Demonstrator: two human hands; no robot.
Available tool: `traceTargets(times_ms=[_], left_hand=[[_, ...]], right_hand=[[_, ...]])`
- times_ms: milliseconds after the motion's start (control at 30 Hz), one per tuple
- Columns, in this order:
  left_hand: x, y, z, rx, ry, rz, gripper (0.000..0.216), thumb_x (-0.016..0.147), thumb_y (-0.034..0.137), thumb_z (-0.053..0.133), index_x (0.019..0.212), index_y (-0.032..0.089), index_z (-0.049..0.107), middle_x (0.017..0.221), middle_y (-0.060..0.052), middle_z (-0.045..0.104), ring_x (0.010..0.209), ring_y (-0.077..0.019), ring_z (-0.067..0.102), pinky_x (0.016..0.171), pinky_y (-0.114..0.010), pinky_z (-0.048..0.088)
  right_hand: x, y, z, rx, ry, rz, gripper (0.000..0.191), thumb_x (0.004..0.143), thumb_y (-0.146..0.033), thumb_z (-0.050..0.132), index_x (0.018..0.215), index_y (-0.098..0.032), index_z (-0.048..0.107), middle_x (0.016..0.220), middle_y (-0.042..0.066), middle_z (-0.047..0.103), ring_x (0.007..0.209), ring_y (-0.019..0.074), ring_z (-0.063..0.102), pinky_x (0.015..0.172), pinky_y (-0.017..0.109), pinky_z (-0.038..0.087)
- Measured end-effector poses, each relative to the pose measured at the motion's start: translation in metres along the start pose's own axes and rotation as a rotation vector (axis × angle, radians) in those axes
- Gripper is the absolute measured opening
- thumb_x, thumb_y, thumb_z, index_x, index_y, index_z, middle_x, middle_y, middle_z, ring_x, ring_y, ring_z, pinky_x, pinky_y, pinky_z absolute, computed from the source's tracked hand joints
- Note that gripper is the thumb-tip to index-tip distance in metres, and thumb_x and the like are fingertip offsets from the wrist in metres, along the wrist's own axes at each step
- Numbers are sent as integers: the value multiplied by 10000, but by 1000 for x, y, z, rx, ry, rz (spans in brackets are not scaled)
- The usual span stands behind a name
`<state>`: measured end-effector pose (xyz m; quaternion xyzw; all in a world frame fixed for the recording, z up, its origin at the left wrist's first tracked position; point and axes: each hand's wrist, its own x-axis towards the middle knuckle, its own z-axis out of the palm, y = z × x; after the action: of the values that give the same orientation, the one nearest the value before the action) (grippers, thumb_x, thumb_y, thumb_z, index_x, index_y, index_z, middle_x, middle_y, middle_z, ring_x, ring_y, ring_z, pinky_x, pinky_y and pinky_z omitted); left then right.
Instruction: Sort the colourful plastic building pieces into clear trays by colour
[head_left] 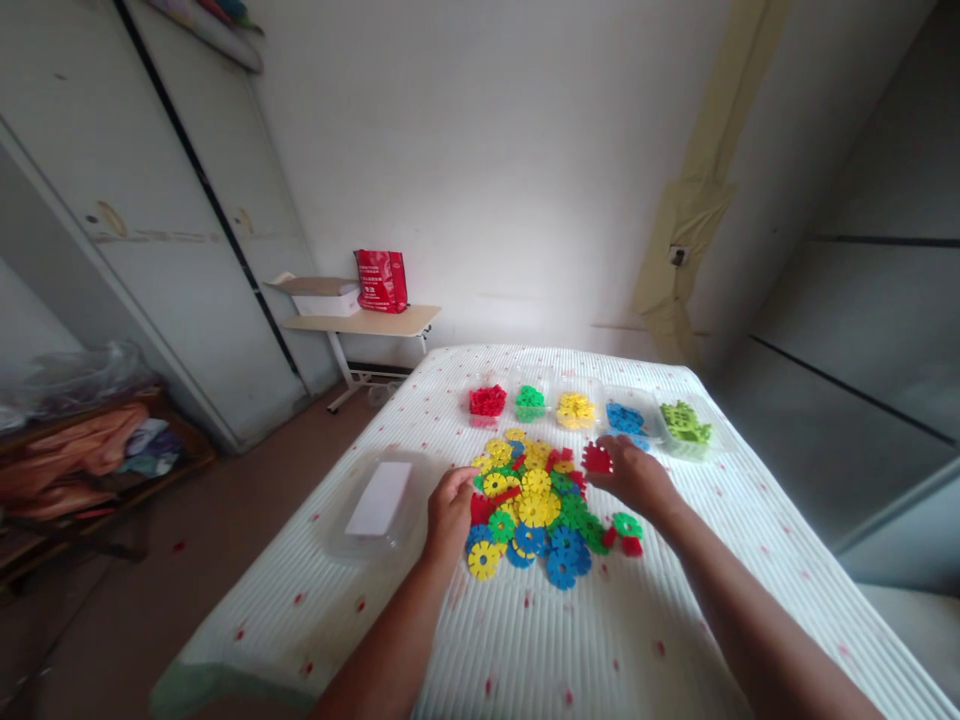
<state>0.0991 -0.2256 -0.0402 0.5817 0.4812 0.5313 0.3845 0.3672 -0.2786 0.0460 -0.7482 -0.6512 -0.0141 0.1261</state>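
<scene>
My right hand (634, 478) pinches a red notched square plastic piece (598, 459) at the right edge of a loose pile. My left hand (450, 512) is at the pile's left side with its fingers curled. A red piece (480, 510) lies right against its inner side; whether the fingers grip it is hidden. The pile mixes yellow notched discs (534, 508), blue discs (564, 558), green discs (576, 512) and red pieces (561, 458). A green disc (627, 525) and a red piece (632, 547) lie just right of it.
Behind the pile stands a row of clear boxes holding red (487, 402), green (530, 402), yellow (576, 410), blue (627, 420) and light green pieces (685, 428). At left, a clear lid or tray (341, 545) carries a white card (380, 498). A red bag (381, 281) stands on a side table.
</scene>
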Motion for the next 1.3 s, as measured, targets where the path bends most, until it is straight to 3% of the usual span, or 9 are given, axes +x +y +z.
traceTargets(times_ms=[167,400,567,700,933,1000,1133,1300], left_hand=[[0,-1,-1,-9,-19,7,250,789,278,480,939,165,645,963,-67,675,889,-194,620,833,-326,468],[-1,1,-3,44,-16,44,218,793,247,471,896,175,650,934,-52,668,899,-185,608,840,-310,459],[-3,0,-2,37,-18,51,213,793,203,458,897,179,642,933,-46,663,890,-175,609,833,-302,464],[-2,0,-3,62,-40,92,218,799,209,461,908,186,648,936,-43,661,889,-171,607,828,-296,462],[-1,-3,-3,44,-35,93,222,787,232,474,907,181,654,941,-51,667,891,-184,612,833,-312,464],[-1,-3,-3,50,-37,80,224,782,241,475,906,175,650,935,-54,668,894,-191,611,835,-318,464],[-1,0,-3,74,-44,77,229,768,257,483,899,172,651,924,-60,672,890,-204,613,835,-332,467],[0,0,-2,94,-33,92,228,756,264,494,888,183,661,913,-52,677,891,-209,613,854,-344,466]], right_hand=[[44,-55,-2,120,28,-225,497,741,-334,625,1192,-147,530,1093,125,605,915,215,613,757,287,451],[131,-131,4,114,-23,-180,456,727,-365,638,1136,-178,560,1091,116,609,935,224,608,731,288,457],[153,-145,11,117,-2,-176,475,723,-404,642,1128,-165,576,1105,128,604,952,230,605,751,289,458],[135,-117,3,119,78,-156,355,843,-338,494,1155,-189,574,1156,106,589,966,203,602,790,282,447],[72,-13,-4,202,314,-108,269,825,-274,444,930,-175,670,995,79,678,791,182,634,709,278,453],[48,16,0,263,276,-94,247,796,-266,450,841,-169,672,884,70,695,724,177,628,680,283,452],[-4,55,6,517,22,-77,228,776,-340,474,756,-181,636,686,19,656,601,146,584,588,263,451],[-58,54,0,702,-127,-57,235,757,-405,538,795,-184,608,676,7,617,521,113,515,488,241,416]])
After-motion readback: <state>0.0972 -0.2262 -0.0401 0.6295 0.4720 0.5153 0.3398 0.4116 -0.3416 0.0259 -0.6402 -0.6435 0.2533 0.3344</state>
